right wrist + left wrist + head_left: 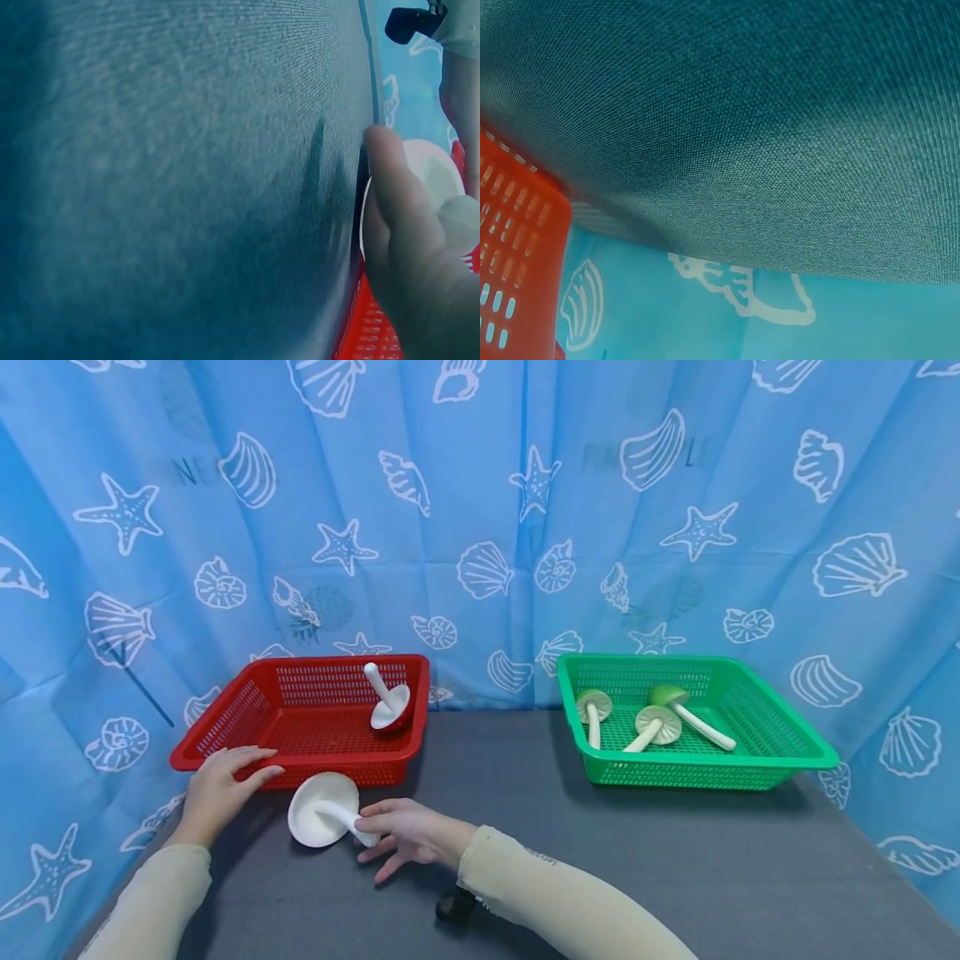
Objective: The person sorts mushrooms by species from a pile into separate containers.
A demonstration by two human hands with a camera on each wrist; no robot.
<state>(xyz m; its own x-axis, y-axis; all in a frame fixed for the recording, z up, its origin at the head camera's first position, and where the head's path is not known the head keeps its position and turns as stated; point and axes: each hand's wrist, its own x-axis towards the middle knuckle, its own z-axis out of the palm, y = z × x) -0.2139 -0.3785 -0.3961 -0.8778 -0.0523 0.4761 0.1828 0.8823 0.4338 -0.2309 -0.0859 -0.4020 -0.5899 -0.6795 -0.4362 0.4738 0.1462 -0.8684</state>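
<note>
My right hand pinches the white stem of a toy mushroom between thumb and fingers, in front of the red basket. The mushroom's pale cap underside faces up toward the head camera, and its stem slants down to the right. In the right wrist view the fingers partly cover the cap. My left hand is at the basket's front left, its fingers stretched along the front rim. The left wrist view shows the basket side but none of that hand.
Inside the red basket, another mushroom lies stem up. A green basket on the right holds several green-capped mushrooms. Dark grey cloth covers the table; a blue shell-print curtain hangs behind.
</note>
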